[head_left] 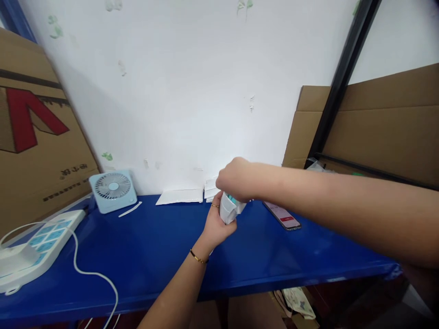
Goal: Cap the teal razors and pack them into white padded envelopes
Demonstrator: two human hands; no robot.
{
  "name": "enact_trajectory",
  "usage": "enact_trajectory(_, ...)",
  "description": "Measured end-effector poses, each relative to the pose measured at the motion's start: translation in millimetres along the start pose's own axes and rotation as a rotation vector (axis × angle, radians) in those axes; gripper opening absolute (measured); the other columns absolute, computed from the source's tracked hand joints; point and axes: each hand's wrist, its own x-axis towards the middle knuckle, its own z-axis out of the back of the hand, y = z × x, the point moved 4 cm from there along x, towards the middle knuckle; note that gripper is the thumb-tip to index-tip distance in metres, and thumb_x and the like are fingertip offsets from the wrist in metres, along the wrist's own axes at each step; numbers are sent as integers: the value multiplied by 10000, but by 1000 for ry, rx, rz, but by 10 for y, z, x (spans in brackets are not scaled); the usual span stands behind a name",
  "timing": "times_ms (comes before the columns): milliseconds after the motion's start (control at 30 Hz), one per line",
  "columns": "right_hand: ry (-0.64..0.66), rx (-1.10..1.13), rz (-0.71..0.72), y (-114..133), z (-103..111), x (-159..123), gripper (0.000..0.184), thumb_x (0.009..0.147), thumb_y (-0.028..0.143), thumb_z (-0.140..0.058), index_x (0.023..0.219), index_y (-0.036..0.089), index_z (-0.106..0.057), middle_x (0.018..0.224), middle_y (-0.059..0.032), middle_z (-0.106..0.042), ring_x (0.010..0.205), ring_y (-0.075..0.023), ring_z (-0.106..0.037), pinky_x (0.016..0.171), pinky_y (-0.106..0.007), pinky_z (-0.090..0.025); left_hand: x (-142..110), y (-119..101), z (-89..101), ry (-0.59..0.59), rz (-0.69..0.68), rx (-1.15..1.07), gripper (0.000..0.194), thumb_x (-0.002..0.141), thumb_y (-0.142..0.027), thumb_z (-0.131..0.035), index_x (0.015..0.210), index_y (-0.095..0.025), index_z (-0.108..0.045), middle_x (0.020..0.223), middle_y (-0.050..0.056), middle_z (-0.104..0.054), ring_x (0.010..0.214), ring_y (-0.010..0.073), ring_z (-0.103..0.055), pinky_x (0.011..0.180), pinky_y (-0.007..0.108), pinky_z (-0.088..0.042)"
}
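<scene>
Above the middle of the blue shelf (151, 246), both my hands close on one small white packet (229, 209) with a teal part showing at its top. My left hand (216, 225) wraps it from below, with a ring on a finger and a thin gold bracelet on the wrist. My right hand (236, 179) comes in from the right and pinches the packet's top from above, knuckles toward the wall. Behind my hands, white paper slips (180, 196) and a small white stack (211, 188) lie against the wall.
A phone (282, 214) lies screen-up right of my hands. A small light-blue fan (112, 190) stands at the back left with a white strip (130, 209) beside it. A power strip (37, 242) with white cable lies far left. Cardboard boxes (377, 123) flank both sides; a black post (343, 77) rises right.
</scene>
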Motion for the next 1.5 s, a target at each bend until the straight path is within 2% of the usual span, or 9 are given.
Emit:
enact_trajectory(133, 248, -73, 26, 14, 395, -43, 251, 733, 345, -620, 810, 108, -655, 813, 28, -600, 741, -107, -602, 678, -231, -405, 41, 41, 84, 77, 91, -118, 789, 655, -187, -600, 1323, -203, -180, 1068, 57, -524, 822, 150, -531, 728, 288, -456)
enact_trajectory(267, 459, -107, 128, -69, 416, -106, 388, 600, 256, -728, 963, 143, -653, 883, 31, -588, 723, -90, -562, 657, -214, -401, 105, 203, 143, 224, 109, -208, 734, 659, -255, -619, 1301, -181, -271, 1067, 62, -538, 841, 160, -531, 723, 284, -457)
enact_trajectory(500, 34, -64, 283, -83, 363, -422, 182, 784, 334, -603, 821, 162, -647, 1023, -37, -540, 971, -178, -479, 828, -319, -366, 443, 92, 327, 247, 56, -89, 462, 698, -235, -588, 1136, -133, -484, 959, 59, -609, 836, 178, -570, 757, 315, -464)
enact_trajectory(633, 64, -39, 329, 215, -194, -1001, 167, 848, 316, -533, 872, 194, -644, 1086, -69, -537, 966, -197, -463, 821, -346, -339, 142, -53, 246, 495, -116, 97, 369, 735, -161, -554, 1100, -208, -576, 1132, 56, -600, 1047, 205, -539, 929, 371, -409)
enact_trajectory(767, 197, 162, 243, 334, -1090, -1451, 210, 880, 329, -484, 816, 188, -625, 837, -44, -611, 831, -166, -514, 765, -306, -350, -521, 123, 176, 649, -27, 355, 664, 679, 15, -425, 1254, -314, -468, 1311, 3, -495, 1262, 194, -378, 1083, 454, -237)
enact_trajectory(933, 127, 625, -115, 184, -1683, -1584, 172, 842, 340, -539, 882, 185, -602, 831, -29, -621, 781, -146, -554, 700, -242, -405, -1109, 129, 273, 431, 149, 362, 637, 745, -33, -400, 1319, -308, -381, 1365, 24, -425, 1257, 175, -386, 1061, 385, -326)
enact_trajectory(1067, 20, 709, -382, 52, -1830, -1582, 118, 792, 288, -601, 858, 191, -583, 738, 9, -580, 670, -121, -523, 574, -208, -381, -1269, 1, 179, 416, 2, 519, 510, 741, -290, -626, 1227, -345, -483, 1282, 31, -502, 1162, 237, -469, 946, 397, -430)
enact_trajectory(1300, -248, 374, -229, 142, -1796, -1619, 91, 823, 246, -568, 769, 209, -632, 836, -42, -568, 831, -176, -504, 713, -300, -411, -1273, 99, 21, 363, -168, 713, 207, 851, -301, -537, 1050, -298, -595, 937, -20, -676, 967, 167, -600, 821, 302, -481)
enact_trajectory(1500, -354, 62, -75, 359, -1706, -1835, 202, 841, 277, -544, 1014, 202, -617, 884, -70, -630, 863, -207, -523, 744, -355, -404, -1169, 54, -94, 242, -204, 820, 172, 895, -221, -443, 928, -247, -610, 771, -13, -674, 718, 140, -634, 645, 262, -486)
